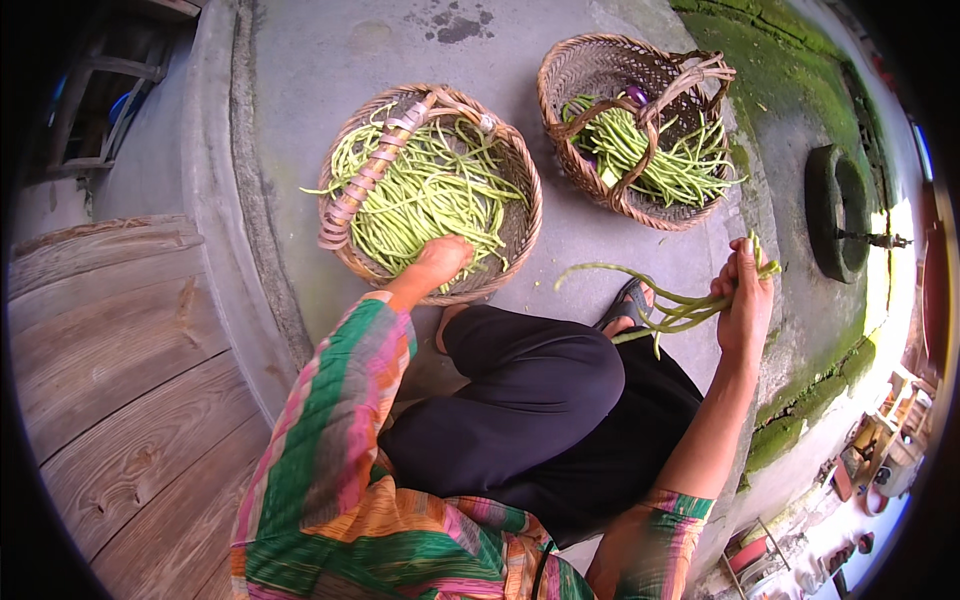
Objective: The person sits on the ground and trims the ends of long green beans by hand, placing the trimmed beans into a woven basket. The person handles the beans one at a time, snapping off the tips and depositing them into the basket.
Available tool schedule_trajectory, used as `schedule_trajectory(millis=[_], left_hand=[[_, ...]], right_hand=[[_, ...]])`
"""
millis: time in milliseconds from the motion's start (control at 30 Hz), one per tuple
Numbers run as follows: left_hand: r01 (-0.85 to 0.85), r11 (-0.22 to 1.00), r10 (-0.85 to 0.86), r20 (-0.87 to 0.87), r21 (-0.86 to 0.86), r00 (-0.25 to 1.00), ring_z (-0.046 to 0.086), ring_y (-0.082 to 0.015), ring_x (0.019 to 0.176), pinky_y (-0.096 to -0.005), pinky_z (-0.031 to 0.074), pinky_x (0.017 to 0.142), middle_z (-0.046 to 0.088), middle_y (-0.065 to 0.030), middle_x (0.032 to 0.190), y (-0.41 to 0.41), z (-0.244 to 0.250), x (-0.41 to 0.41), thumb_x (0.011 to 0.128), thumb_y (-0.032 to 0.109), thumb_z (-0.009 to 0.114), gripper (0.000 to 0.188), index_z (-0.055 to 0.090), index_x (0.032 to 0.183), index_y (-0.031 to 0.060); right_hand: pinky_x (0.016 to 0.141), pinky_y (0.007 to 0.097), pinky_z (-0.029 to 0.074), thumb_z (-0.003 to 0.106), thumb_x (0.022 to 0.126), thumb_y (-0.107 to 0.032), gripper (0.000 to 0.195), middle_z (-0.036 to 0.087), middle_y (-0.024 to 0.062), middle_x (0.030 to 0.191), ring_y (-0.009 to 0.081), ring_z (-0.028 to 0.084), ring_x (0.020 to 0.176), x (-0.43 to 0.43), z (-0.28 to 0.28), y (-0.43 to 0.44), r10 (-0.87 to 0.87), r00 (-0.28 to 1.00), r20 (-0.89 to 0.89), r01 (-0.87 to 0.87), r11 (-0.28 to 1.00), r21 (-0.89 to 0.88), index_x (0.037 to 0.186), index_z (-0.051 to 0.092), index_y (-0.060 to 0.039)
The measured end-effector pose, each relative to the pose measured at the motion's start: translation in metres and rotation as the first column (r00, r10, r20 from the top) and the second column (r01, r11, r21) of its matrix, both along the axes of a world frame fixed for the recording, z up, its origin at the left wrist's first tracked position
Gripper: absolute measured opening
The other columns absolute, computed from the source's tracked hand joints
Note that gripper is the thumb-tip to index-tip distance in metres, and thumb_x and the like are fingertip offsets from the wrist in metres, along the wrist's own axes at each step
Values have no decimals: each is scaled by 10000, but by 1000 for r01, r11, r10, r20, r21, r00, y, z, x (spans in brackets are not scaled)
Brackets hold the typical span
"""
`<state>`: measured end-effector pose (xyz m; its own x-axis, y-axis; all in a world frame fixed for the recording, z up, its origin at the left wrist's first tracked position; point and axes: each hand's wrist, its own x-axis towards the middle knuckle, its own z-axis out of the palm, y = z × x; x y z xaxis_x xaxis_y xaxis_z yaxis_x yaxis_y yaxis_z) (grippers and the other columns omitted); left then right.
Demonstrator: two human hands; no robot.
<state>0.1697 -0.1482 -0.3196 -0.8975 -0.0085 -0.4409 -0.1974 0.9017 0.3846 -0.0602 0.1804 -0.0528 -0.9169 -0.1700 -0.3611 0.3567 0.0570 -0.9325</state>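
Observation:
Several long green beans (682, 306) hang from my right hand (744, 296), which is closed around them beyond the right knee; their ends poke out past the thumb. My left hand (444, 259) reaches into the near side of a round woven basket (529, 225) and touches the heap of long beans (427, 195) there. Whether its fingers grip any beans cannot be told. A second woven basket (559, 82) stands to the right, with a bundle of green beans (622, 142) and a purple vegetable (637, 94) in it.
Both baskets stand on a grey concrete floor (300, 97). Wooden boards (127, 322) lie at the left beside a raised concrete edge (225, 187). Mossy ground (787, 82) with a dark round ring (821, 214) is at the right. Sandalled feet are near the baskets.

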Motion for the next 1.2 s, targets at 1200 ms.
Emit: schedule_trajectory(millis=[1200], left_hand=[[-73,804,35,76,590,997,656,-203,867,-319,498,774,692,-87,929,44,103,-73,872,203,616,202,663,1006,60]], right_hand=[[675,248,533,475,972,-188,185,608,89,984,124,558,718,-16,1,70,-361,912,192,409,796,-445,1009,564,-30]])
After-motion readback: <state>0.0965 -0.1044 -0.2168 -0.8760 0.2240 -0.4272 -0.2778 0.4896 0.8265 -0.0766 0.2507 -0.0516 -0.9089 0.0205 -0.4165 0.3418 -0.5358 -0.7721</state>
